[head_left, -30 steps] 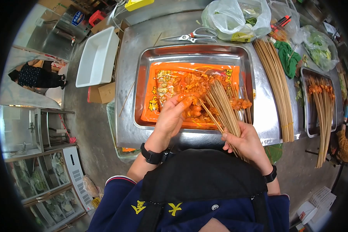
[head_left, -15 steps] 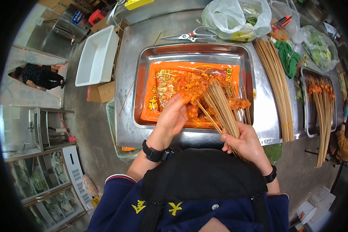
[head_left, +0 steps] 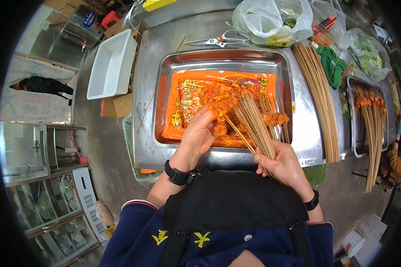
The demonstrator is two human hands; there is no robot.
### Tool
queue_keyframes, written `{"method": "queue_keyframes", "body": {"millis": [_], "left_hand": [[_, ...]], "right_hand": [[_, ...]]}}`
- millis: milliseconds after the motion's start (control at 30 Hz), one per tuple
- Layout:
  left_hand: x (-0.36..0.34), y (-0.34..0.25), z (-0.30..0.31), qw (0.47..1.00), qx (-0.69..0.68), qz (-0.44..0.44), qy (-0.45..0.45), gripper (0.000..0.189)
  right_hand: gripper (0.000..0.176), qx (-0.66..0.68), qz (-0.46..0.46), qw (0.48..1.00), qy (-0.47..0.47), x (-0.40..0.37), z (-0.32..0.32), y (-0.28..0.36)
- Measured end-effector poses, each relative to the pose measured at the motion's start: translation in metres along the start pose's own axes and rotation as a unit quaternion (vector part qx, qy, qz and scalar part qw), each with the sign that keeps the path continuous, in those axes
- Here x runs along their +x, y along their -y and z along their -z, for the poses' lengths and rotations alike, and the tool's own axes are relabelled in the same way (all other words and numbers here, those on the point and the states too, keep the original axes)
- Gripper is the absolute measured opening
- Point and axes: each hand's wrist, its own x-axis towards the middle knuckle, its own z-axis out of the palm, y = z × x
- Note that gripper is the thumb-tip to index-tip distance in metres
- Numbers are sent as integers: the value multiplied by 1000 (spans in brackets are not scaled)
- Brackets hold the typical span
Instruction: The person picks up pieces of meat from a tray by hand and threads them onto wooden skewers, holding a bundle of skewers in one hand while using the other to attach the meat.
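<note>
My left hand [head_left: 199,131] pinches a piece of orange marinated meat [head_left: 218,112] at the tip of a single skewer. My right hand [head_left: 280,163] is closed round a bundle of wooden skewers [head_left: 255,127], with the single skewer [head_left: 239,132] angled out toward my left hand. The far ends of the bundle lie over the meat. Beneath both is a steel tray [head_left: 165,75] holding an orange printed packet [head_left: 173,95], more marinated meat and several loaded skewers at its right side.
Scissors [head_left: 218,42] lie behind the tray. To the right are a long skewer bundle [head_left: 316,102], a green cloth [head_left: 332,66] and a second tray [head_left: 355,147] with loaded skewers. Plastic bags [head_left: 274,22] stand behind; a white bin [head_left: 112,66] is left. A person [head_left: 47,85] is far left.
My hands have barely moved; the left one still holds the meat by the skewer tip. The person at far left has shifted position in the doorway.
</note>
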Motion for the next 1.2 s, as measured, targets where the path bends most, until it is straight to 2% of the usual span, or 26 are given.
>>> {"method": "queue_keyframes", "body": {"millis": [433, 667, 733, 933, 1067, 1133, 1200], "left_hand": [[2, 2, 5, 992, 119, -45, 10, 20], [0, 6, -7, 996, 73, -55, -11, 19], [2, 12, -6, 989, 106, -96, -26, 19], [2, 14, 2, 990, 97, -99, 11, 19], [2, 12, -5, 991, 85, -99, -15, 19], [3, 14, 6, 993, 84, -81, 35, 27], [2, 14, 4, 993, 88, -79, 28, 22]], "right_hand": [[9, 1, -10, 1000, 20, 0, 1, -3], [9, 41, 1, 999, 6, 2, -1, -4], [10, 34, -3, 999, 5, 1, 2, -5], [10, 33, 4, 999, 0, -1, 2, -3], [10, 32, 7, 999, -1, -1, 2, -4], [10, 24, 6, 1000, 0, -2, 2, -4], [10, 20, 6, 1000, -1, -2, 2, -4]]}}
